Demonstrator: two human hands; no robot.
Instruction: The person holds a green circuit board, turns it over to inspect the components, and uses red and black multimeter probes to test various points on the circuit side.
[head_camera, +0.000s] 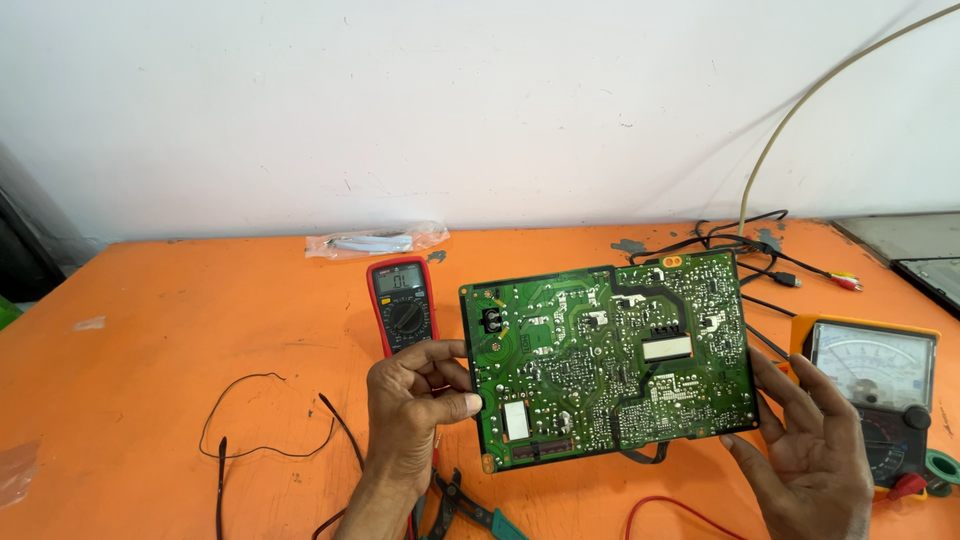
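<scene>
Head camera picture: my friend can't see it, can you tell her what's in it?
Two hands, left hand and right hand, hold up a green circuit board by its side edges over an orange table. A red multimeter lies behind; a yellow dial meter sits right.

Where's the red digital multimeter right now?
In the head view, the red digital multimeter lies on the orange table, left of centre, just behind the left hand and beside the green circuit board.
</scene>
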